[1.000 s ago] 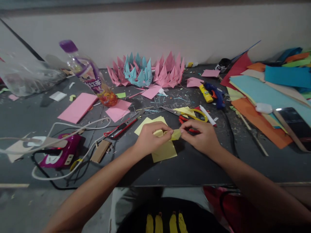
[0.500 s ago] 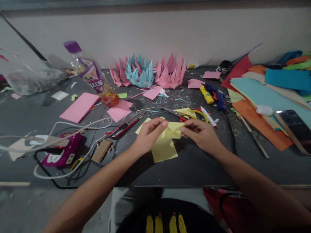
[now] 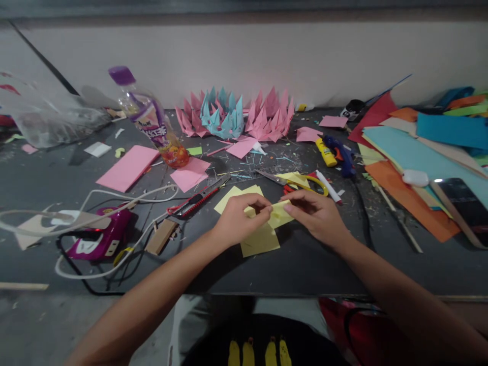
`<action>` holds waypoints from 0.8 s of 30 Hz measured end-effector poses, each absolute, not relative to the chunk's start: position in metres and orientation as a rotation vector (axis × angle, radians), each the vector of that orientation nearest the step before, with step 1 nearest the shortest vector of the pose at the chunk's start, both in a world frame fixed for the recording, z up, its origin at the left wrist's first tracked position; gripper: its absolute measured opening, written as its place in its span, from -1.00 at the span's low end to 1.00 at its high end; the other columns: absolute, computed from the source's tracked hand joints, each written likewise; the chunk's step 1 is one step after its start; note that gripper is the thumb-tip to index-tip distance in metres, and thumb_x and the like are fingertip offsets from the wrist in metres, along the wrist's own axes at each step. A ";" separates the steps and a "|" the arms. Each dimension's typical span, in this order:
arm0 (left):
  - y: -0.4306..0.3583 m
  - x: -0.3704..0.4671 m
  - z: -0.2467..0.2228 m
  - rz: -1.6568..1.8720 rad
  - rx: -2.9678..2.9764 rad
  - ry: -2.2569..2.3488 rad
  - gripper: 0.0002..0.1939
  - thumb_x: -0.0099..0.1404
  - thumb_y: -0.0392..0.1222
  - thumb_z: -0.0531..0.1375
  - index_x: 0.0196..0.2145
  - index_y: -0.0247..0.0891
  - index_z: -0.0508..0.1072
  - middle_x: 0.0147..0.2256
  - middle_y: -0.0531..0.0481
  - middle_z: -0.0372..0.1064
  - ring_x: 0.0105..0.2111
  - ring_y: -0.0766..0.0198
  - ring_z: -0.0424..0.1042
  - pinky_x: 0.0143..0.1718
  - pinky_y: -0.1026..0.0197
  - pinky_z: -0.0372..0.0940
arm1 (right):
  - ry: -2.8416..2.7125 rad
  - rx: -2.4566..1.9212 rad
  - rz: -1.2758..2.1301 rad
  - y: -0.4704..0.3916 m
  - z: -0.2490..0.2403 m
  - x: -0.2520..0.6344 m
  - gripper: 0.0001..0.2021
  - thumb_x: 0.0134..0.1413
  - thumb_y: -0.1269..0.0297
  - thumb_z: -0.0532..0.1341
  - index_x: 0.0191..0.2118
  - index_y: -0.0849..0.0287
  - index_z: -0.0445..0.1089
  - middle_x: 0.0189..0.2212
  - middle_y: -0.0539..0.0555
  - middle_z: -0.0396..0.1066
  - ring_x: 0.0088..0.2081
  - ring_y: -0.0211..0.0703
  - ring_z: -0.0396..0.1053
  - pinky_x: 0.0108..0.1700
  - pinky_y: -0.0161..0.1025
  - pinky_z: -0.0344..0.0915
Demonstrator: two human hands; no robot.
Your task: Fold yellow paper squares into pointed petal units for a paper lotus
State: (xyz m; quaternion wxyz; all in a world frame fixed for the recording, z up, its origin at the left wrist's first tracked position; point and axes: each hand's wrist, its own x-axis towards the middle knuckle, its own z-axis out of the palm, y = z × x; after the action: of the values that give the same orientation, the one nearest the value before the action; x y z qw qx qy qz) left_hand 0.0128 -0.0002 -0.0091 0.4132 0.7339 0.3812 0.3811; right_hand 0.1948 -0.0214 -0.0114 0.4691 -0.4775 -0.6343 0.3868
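A small folded yellow paper (image 3: 279,215) is pinched between my two hands over the middle of the table. My left hand (image 3: 241,218) grips its left end with thumb and fingertips. On its right end, the thumb and fingers of my right hand (image 3: 318,216) are closed. Under my hands lie yellow paper squares (image 3: 261,244), partly covered by my left hand. Scissors with yellow and red handles (image 3: 318,182) rest just behind my right hand. To the left of my left hand is a red and black utility knife (image 3: 200,195).
Pink paper flowers (image 3: 270,119) and a blue one (image 3: 221,119) stand at the back. A drink bottle (image 3: 158,127) and a purple power adapter (image 3: 109,236) are left. A glue gun (image 3: 343,156), coloured paper sheets (image 3: 407,195) and a phone (image 3: 465,203) are right.
The yellow paper has turned and tilted in my fingers. My left hand has rolled over, its fingertips now near the paper's left end. The view has shifted slightly.
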 end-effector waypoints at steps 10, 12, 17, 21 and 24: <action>-0.002 0.014 -0.012 0.975 1.903 0.920 -0.91 0.14 -0.31 0.14 -0.46 -0.32 0.45 -0.47 0.02 0.43 -0.46 0.37 0.36 -0.39 0.35 0.27 | -1.915 -1.192 0.647 -0.026 -0.011 0.193 -0.90 0.03 0.38 0.12 -0.44 0.18 0.35 -0.54 0.00 0.41 -0.49 -0.27 0.34 -0.45 -0.35 0.27; -0.002 0.014 -0.013 0.969 1.919 0.906 -0.91 0.14 -0.32 0.14 -0.48 -0.32 0.44 -0.49 0.03 0.41 -0.48 0.38 0.35 -0.40 0.35 0.25 | -1.949 -1.175 0.602 -0.026 -0.013 0.193 -0.91 0.03 0.38 0.12 -0.43 0.18 0.35 -0.53 0.01 0.41 -0.49 -0.26 0.34 -0.43 -0.34 0.27; -0.004 0.017 -0.013 0.962 1.954 0.899 -0.93 0.09 -0.34 0.13 -0.50 -0.33 0.42 -0.53 0.06 0.36 -0.51 0.39 0.31 -0.42 0.35 0.22 | -2.056 -1.077 0.486 -0.027 -0.018 0.191 -0.90 0.05 0.42 0.11 -0.41 0.20 0.35 -0.52 0.02 0.40 -0.47 -0.27 0.35 -0.40 -0.34 0.26; -0.003 0.017 -0.010 0.932 1.942 0.933 -0.94 0.02 -0.35 0.13 -0.54 -0.31 0.39 -0.55 0.09 0.33 -0.52 0.39 0.30 -0.43 0.35 0.22 | -2.087 -1.021 0.407 -0.027 -0.017 0.190 -0.87 0.06 0.45 0.09 -0.43 0.18 0.34 -0.52 0.00 0.41 -0.46 -0.27 0.35 -0.39 -0.35 0.26; 0.003 0.012 -0.008 0.936 1.901 0.973 -0.94 -0.01 -0.35 0.12 -0.57 -0.31 0.37 -0.56 0.09 0.33 -0.53 0.39 0.29 -0.42 0.34 0.22 | -2.019 -1.045 0.366 -0.027 -0.013 0.193 -0.86 0.04 0.46 0.09 -0.47 0.16 0.33 -0.54 -0.02 0.41 -0.48 -0.27 0.36 -0.39 -0.35 0.26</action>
State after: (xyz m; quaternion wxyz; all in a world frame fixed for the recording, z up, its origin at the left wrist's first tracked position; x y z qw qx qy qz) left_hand 0.0122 0.0030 -0.0080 0.3940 0.7494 0.3836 0.3689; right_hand 0.1932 -0.0272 -0.0127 0.4073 -0.4143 -0.8009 0.1450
